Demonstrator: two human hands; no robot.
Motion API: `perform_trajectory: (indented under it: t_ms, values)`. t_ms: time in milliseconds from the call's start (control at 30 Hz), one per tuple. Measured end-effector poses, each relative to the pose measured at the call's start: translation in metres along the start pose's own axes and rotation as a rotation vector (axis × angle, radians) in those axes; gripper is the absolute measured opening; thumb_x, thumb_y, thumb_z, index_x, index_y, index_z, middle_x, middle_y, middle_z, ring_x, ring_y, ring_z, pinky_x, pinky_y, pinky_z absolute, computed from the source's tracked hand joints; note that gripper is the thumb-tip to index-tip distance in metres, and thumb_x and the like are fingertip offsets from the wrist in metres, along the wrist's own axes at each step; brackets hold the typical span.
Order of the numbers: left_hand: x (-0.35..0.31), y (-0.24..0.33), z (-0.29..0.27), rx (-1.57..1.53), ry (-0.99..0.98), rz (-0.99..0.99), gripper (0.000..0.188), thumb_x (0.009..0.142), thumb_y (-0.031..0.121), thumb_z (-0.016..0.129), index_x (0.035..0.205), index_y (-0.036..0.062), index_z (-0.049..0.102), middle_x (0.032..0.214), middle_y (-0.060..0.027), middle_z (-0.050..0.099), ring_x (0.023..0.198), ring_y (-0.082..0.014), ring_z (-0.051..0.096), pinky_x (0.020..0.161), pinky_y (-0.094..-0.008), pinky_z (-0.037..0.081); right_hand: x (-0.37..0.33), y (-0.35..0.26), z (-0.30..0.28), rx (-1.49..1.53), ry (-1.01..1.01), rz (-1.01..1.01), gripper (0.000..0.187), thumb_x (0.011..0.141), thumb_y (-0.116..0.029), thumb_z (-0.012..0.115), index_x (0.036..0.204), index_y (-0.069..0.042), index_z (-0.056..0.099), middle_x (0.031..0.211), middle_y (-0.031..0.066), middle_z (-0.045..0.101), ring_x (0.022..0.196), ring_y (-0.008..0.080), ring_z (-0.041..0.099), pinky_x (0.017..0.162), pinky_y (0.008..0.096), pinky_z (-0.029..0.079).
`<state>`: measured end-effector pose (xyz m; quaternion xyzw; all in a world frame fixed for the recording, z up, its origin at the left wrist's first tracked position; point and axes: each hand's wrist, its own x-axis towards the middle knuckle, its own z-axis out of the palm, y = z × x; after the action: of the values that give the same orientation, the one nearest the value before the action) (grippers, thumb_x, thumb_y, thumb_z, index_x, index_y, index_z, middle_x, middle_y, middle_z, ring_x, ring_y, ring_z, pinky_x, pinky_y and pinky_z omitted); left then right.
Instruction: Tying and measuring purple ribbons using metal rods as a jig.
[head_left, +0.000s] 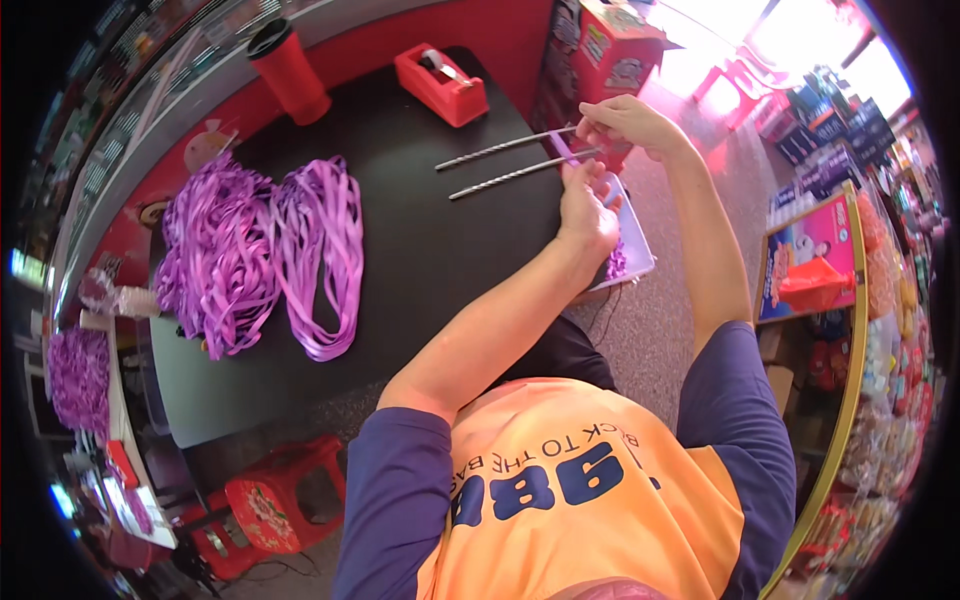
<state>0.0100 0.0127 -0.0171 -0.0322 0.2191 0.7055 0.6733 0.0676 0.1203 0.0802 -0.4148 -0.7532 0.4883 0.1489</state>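
Two thin twisted metal rods (505, 150) extend side by side over the right edge of the black table (420, 260). A short stretch of purple ribbon (562, 147) crosses between them near their right ends. My left hand (590, 210) is closed below the lower rod, thumb and fingers pinched at the ribbon's lower end. Above it, my right hand (632, 124) is closed with its fingertips by the rods' right ends; what it pinches is too small to make out. Under my left hand, a white tray (638, 245) holds small purple pieces, partly hidden by the hand.
Bundles of looped purple ribbon (225, 255) lie on the table's left. A red tape dispenser (440, 85) and a red tumbler (288, 72) stand at the back. A red stool (285, 500) is at lower left; shelves of packaged goods (875, 400) line the right.
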Motion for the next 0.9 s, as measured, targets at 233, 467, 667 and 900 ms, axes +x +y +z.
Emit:
perform_trajectory:
  t_ms: [233, 467, 667, 900]
  values:
    - [-0.001, 0.003, 0.002, 0.157, -0.064, 0.009, 0.062, 0.08, 0.014, 0.064, 0.13, 0.0283, 0.03, 0.11, 0.0002, 0.044, 0.097, -0.0175, 0.04, 0.085, -0.0388, 0.031, -0.048, 0.029, -0.016, -0.175, 0.009, 0.04, 0.043, 0.091, -0.038, 0.052, 0.079, 0.0, 0.068, 0.07, 0.0033, 0.063, 0.067, 0.0101, 0.057, 0.067, 0.0254, 0.044]
    - [-0.006, 0.005, 0.007, 0.182, -0.047, -0.015, 0.088, 0.079, 0.008, 0.068, 0.141, 0.0309, 0.011, 0.115, -0.0001, 0.043, 0.094, -0.0153, 0.042, 0.083, -0.0369, 0.032, -0.051, 0.038, -0.007, -0.088, 0.045, -0.033, 0.043, 0.091, -0.038, 0.053, 0.079, 0.0, 0.068, 0.069, 0.0038, 0.063, 0.067, 0.0101, 0.058, 0.065, 0.0243, 0.044]
    - [-0.012, 0.006, 0.011, 0.237, -0.034, -0.009, 0.086, 0.08, 0.008, 0.066, 0.142, 0.0308, 0.01, 0.114, 0.0006, 0.045, 0.096, -0.0154, 0.04, 0.084, -0.0372, 0.032, -0.059, 0.043, -0.004, 0.012, 0.117, 0.046, 0.04, 0.09, -0.039, 0.055, 0.083, -0.002, 0.069, 0.069, 0.002, 0.061, 0.059, 0.0073, 0.049, 0.056, 0.0216, 0.039]
    - [-0.007, 0.009, 0.005, 0.304, -0.046, 0.021, 0.08, 0.082, 0.006, 0.064, 0.14, 0.031, 0.015, 0.11, 0.0025, 0.048, 0.095, -0.0146, 0.04, 0.083, -0.0382, 0.033, -0.078, 0.052, 0.016, 0.483, 0.318, 0.001, 0.037, 0.089, -0.036, 0.057, 0.106, -0.004, 0.066, 0.086, 0.0003, 0.063, 0.065, 0.0057, 0.048, 0.06, 0.0206, 0.039]
